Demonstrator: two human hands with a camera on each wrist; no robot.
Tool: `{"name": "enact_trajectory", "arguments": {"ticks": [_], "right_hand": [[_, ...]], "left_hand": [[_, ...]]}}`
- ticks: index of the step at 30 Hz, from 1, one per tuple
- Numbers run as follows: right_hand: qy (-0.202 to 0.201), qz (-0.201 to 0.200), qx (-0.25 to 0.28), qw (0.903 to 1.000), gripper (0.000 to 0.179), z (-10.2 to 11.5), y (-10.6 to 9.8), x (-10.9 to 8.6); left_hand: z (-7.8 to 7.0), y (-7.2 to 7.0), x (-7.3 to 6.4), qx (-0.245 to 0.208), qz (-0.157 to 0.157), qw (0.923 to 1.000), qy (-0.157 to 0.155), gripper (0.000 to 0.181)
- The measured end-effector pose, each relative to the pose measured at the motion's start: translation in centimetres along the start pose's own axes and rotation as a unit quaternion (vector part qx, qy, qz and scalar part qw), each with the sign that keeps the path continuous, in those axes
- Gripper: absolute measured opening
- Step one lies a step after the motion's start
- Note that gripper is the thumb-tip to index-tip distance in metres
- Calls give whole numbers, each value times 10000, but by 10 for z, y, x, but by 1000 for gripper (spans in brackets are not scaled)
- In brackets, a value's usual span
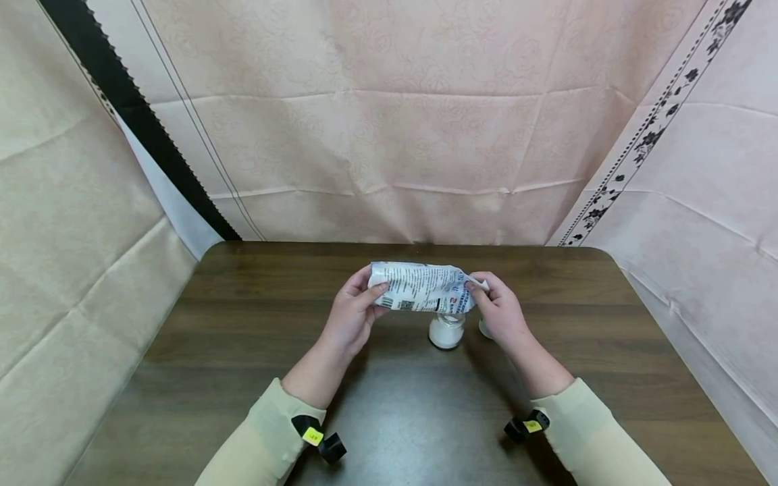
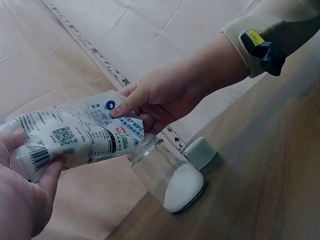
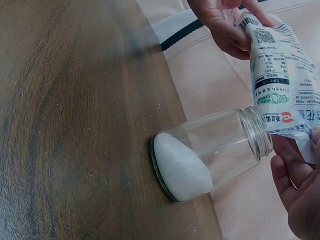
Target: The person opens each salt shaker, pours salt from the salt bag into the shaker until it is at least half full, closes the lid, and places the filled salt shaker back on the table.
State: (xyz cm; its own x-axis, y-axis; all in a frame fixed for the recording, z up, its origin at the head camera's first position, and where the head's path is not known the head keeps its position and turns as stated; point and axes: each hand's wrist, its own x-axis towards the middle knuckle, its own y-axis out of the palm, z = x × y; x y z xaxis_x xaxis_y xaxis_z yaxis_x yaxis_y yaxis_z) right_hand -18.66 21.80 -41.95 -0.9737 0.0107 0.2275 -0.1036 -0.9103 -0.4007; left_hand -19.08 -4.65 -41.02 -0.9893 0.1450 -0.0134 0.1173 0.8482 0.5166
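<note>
A white printed salt bag is held lengthwise between my two hands, above the table. My left hand grips its left end, thumb on the printed face. With thumb and fingers my right hand pinches the bag's right end, near the corner. Just under that end stands a clear glass jar, its threaded mouth right at the bag's lower edge. White salt lies in the jar, heaped higher on one side. A pale green lid rests on the table beside the jar, partly hidden by my right hand in the head view.
The dark wooden table ends at a straight back edge, with pale cloth hanging behind it. Tiny white grains are scattered on the wood around the jar. Each sleeve carries a black wrist device.
</note>
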Motion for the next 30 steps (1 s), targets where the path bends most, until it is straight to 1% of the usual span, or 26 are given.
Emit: {"name": "enact_trajectory", "arguments": {"ticks": [8,14,24,30], "right_hand": [[-35,-12,-7,10000,21,1,0,0],[6,23,13,10000,21,0,-1,0],[74,65,57,9999,23,-3,0,1],[63,91,87,9999,25,-5,0,2]], "left_hand": [[1,1,0,-115,17,9999,28,36],[2,2,0,-198,49,9998,-19,36],[4,2,1,-496,146,9987,0,31],[4,1,1,-481,217,9986,-36,32]]}}
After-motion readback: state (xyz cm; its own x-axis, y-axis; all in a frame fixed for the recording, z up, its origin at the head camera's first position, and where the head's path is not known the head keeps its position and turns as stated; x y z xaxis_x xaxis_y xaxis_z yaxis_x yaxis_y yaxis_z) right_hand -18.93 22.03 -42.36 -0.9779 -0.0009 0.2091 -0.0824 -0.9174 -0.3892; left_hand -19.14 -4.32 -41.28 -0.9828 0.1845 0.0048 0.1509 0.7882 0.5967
